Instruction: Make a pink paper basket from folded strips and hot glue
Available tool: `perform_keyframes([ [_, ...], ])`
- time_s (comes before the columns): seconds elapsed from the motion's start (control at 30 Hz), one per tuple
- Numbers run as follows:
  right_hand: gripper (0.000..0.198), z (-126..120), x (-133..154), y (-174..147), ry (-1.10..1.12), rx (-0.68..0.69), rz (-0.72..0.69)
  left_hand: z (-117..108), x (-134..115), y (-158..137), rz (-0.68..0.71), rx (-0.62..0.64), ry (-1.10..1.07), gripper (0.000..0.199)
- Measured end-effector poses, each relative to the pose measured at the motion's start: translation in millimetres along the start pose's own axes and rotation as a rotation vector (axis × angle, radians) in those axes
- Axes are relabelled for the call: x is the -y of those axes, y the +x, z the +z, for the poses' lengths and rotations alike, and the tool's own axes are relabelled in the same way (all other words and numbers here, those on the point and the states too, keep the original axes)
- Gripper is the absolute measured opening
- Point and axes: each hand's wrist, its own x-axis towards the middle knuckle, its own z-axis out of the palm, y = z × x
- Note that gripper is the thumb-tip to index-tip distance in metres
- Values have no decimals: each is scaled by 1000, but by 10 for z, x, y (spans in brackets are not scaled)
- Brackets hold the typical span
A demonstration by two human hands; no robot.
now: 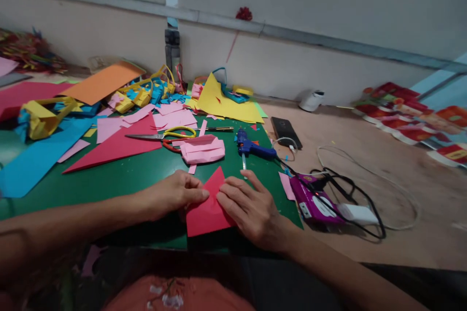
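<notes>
Left hand (174,195): fingers curled, fingertips pressing the left edge of a folded red paper (207,209); not closed around it. Right hand (251,209): fingers spread flat, palm down, pressing the paper's right side. Red paper: triangular top, lying on the green cutting mat (138,175) between both hands. Pink folded paper piece (203,149): just beyond the hands. Scissors with yellow handles (164,135): farther out, beyond the left hand. Blue glue gun (251,147): beyond the right hand, nozzle pointing towards it. Black phone (286,131): farther beyond the right hand, off the mat. Purple packet (310,200) with tangled black cable: to the right of the right hand. Large red triangle sheet (116,148): beyond the left hand.
</notes>
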Motion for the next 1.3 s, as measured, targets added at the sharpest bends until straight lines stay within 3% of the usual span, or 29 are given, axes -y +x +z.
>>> perform_keyframes([
  [0.07, 28, 68, 29, -20, 24, 49, 29, -54, 14, -46, 197, -120, 305, 26],
  [0.13, 32, 136, 47, -55, 56, 99, 59, -109, 46, -102, 483, -185, 571, 21],
  [0.23, 35, 194, 73, -113, 135, 118, 114, -139, 125, -184, 740, 33, 810, 21],
  [0.27, 34, 197, 84, -129, 161, 113, 136, -131, 155, -209, 764, 108, 862, 21],
  [0.33, 30, 179, 111, -152, 208, 108, 176, -95, 214, -255, 786, 138, 940, 30],
  [0.43, 24, 127, 152, -160, 289, 132, 226, -19, 287, -306, 794, 57, 998, 47],
  [0.63, 17, 52, 142, -89, 453, 239, 379, 59, 300, -262, 699, -52, 923, 15],
  [0.77, 21, 11, 108, -9, 459, 375, 510, 16, 204, -208, 575, -47, 805, 16],
  [0.9, 26, 8, 92, 42, 407, 450, 573, -29, 130, -172, 430, -69, 857, 19],
  [1.3, 16, 133, 27, 12, 406, 355, 617, -61, 144, -62, 337, -142, 884, 24],
])
